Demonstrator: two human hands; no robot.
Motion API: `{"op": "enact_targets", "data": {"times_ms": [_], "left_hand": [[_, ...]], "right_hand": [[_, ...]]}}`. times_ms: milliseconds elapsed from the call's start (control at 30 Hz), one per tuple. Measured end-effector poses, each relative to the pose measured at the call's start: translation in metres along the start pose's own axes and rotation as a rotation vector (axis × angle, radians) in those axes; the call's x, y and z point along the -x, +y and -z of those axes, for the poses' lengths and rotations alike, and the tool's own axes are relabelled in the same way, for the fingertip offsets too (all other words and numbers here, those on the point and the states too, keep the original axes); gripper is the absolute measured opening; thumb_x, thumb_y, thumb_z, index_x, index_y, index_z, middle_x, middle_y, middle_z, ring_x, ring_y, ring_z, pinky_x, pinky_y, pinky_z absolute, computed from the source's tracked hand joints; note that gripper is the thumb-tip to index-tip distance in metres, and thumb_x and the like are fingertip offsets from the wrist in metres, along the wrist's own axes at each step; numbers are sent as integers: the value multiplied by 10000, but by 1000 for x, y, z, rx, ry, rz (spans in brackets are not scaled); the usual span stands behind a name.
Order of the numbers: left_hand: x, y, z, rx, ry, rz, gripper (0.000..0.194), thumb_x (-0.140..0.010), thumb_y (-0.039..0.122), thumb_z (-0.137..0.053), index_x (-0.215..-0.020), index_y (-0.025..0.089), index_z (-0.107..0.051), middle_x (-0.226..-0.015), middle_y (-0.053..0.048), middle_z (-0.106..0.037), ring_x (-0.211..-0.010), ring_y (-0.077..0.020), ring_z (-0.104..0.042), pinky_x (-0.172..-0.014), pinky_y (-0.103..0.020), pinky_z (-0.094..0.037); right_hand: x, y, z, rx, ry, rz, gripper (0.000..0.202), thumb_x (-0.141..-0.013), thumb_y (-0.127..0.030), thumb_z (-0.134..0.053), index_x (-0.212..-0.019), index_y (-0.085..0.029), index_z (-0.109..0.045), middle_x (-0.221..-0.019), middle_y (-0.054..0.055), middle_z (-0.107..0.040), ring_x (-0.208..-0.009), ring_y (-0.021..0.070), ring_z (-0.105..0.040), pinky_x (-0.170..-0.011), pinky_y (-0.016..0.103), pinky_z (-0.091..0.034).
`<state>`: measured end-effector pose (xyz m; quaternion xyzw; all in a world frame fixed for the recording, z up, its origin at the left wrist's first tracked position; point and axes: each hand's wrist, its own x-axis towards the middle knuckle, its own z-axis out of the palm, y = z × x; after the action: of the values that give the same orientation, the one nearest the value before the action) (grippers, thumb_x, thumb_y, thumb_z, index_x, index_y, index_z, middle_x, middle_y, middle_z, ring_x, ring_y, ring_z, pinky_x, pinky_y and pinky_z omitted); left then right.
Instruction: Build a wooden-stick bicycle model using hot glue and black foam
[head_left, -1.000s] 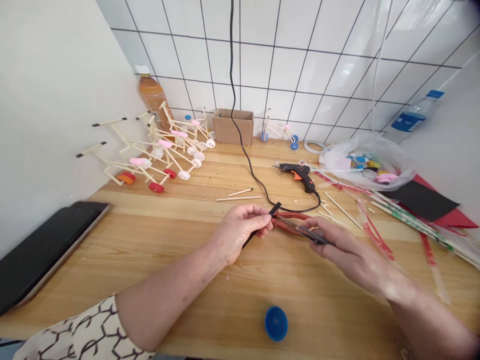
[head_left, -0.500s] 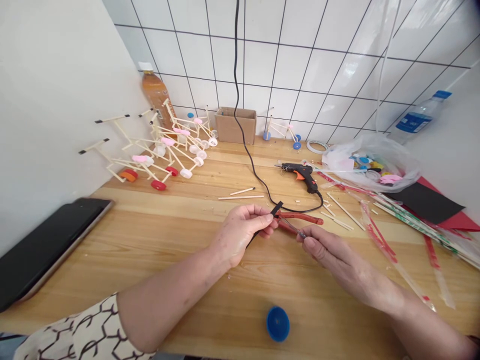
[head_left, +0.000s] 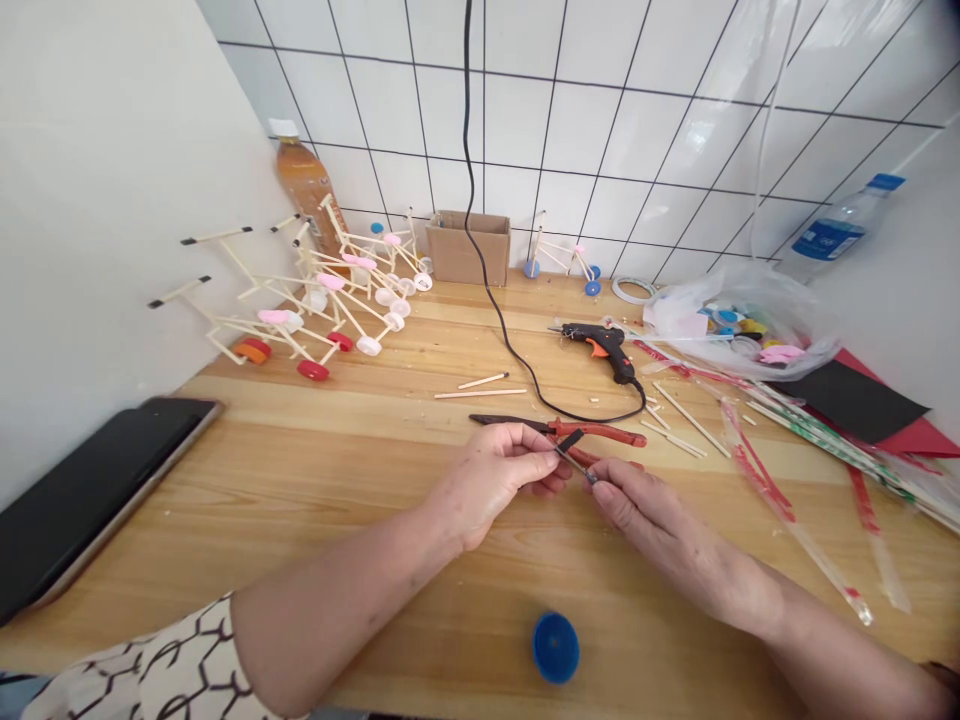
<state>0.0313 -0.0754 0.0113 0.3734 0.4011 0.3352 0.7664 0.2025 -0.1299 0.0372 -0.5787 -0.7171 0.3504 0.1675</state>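
Between thumb and fingers, my left hand (head_left: 499, 475) pinches a short black strip (head_left: 571, 440), whose end sticks out past the fingertips. My right hand (head_left: 664, 525) is closed on a thin metal tool (head_left: 579, 466), and the tool's tip meets the strip beside my left thumb. Most of the tool's handle is hidden in the right fingers. Just behind both hands lie pliers with red handles (head_left: 611, 433), partly covered by the left fingers. Nearer the front edge sits a blue cap (head_left: 556, 647).
Stick models with coloured wheels (head_left: 322, 310) stand at the back left, near a bottle (head_left: 309, 185) and a cardboard box (head_left: 470, 250). A glue gun (head_left: 604, 348), loose sticks and a plastic bag (head_left: 750, 325) lie right. A phone (head_left: 97, 490) lies left.
Both hands have shifted slightly, the left one right and down, uncovering the pliers' dark jaws. The tool's tip is closer to the left fingertips, and the black strip is lower and further right.
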Motion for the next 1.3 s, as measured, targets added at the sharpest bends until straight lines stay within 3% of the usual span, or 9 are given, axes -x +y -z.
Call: {"op": "enact_targets", "data": {"times_ms": [233, 967, 1300], "left_hand": [[1, 1, -1, -7, -11, 29, 107, -644, 146, -660, -669, 126, -558, -673, -46, -674, -615, -125, -606, -619, -258, -466], [0, -4, 1, 12, -62, 10, 139, -625, 180, -693, -665, 134, -568, -673, -25, -662, -643, -129, -608, -663, -269, -461], [-1, -5, 1, 16, -60, 22, 135, -613, 175, -694, -658, 130, -574, -659, -25, -659, -627, -125, -602, -655, -267, -463]], "right_hand": [[1, 4, -5, 3, 16, -11, 281, -914, -355, -315, -935, -206, -552, -909, 54, -639, -921, 197, -588, -735, 314, -497], [1, 4, -5, -3, -16, 9, 285, -928, -355, -292, -891, -205, -532, -848, 28, -622, -771, 153, -564, -702, 290, -469], [1, 0, -4, 8, 3, 0, 261, -919, -335, -314, -894, -202, -537, -869, 39, -638, -809, 169, -589, -716, 294, -478]]}}
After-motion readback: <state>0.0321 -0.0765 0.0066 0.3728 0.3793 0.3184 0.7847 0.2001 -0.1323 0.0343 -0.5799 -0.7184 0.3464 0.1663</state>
